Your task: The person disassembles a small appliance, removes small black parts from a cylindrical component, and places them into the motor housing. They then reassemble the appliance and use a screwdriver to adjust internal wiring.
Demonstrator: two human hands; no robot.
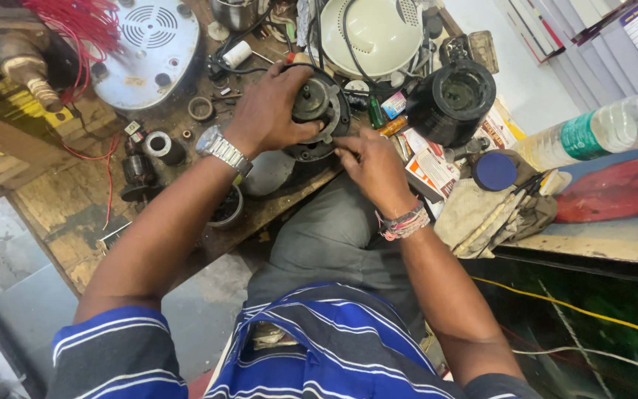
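Gripping the round black motor housing from its left side, your left hand steadies it at the workbench edge, while your right hand pinches at its lower right rim. Just right stands a black jar base; behind, a cream cover.

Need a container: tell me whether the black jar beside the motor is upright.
Upright: the black jar stands on the workbench, its open mouth facing up.

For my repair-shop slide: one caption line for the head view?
Left hand and right hand grip a round black motor unit on a cluttered workbench.
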